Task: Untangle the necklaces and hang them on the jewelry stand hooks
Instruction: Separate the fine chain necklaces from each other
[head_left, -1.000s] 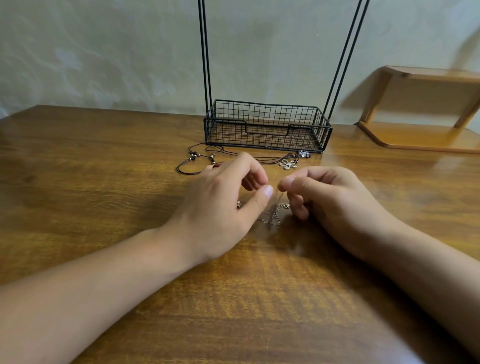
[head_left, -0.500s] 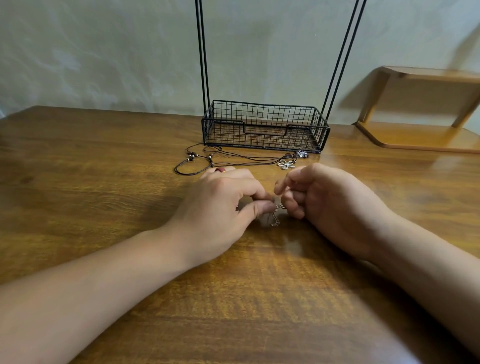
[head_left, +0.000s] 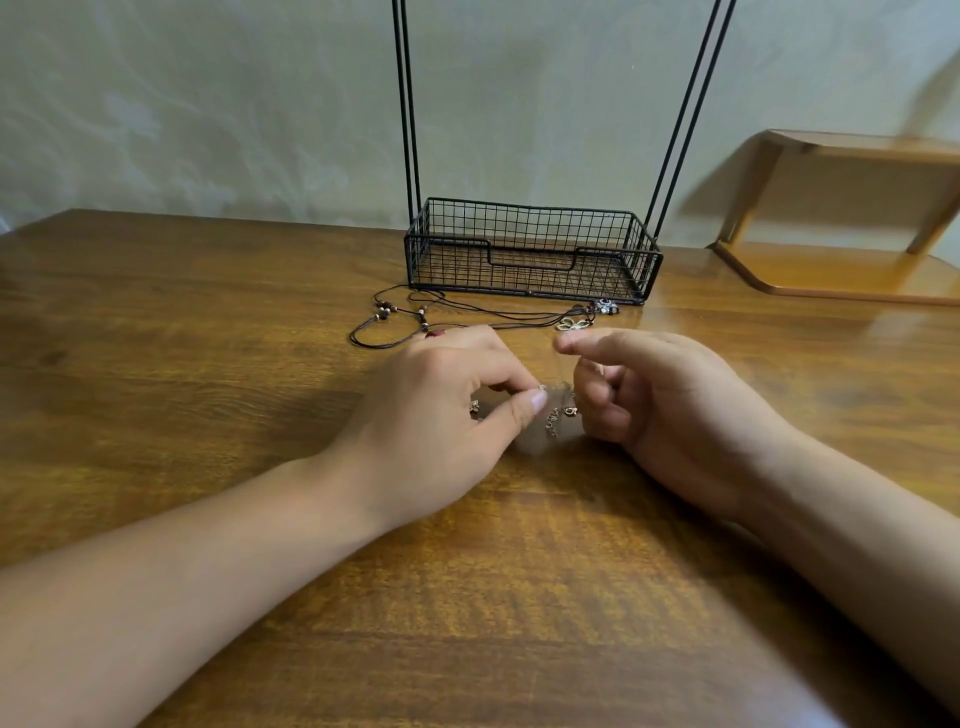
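Head view: single wide-angle camera, worn high, facing forward and down, close over the table (head_left: 208, 322), wall beyond.

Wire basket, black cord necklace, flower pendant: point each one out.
wire basket (head_left: 530, 257): head view, front wall.
black cord necklace (head_left: 385, 312): head view, beaded left part.
flower pendant (head_left: 570, 325): head view, its petals.

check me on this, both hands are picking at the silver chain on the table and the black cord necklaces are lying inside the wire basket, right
Not quite. The head view shows the black cord necklaces lying on the table in front of the wire basket, not inside it. The rest holds: the left hand and right hand are both working at the silver chain on the table.
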